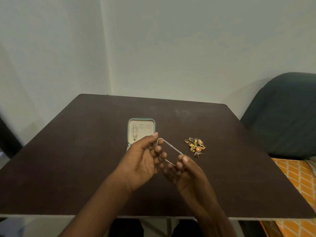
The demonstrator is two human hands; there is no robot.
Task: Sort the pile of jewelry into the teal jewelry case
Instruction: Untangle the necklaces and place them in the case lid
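A thin silver chain (168, 147) is held taut between the pinching fingers of the left hand (145, 161) and right hand (184, 171), above the table's (68, 159) middle. The open teal case (141, 130) lies just behind, toward the far edge; the jewelry pile (195, 146) is set toward the right edge.

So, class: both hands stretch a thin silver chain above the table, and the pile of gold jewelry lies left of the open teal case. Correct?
Not quite. In the head view the pile of gold jewelry lies right of the open teal case. Both hands, left and right, do stretch the thin silver chain.
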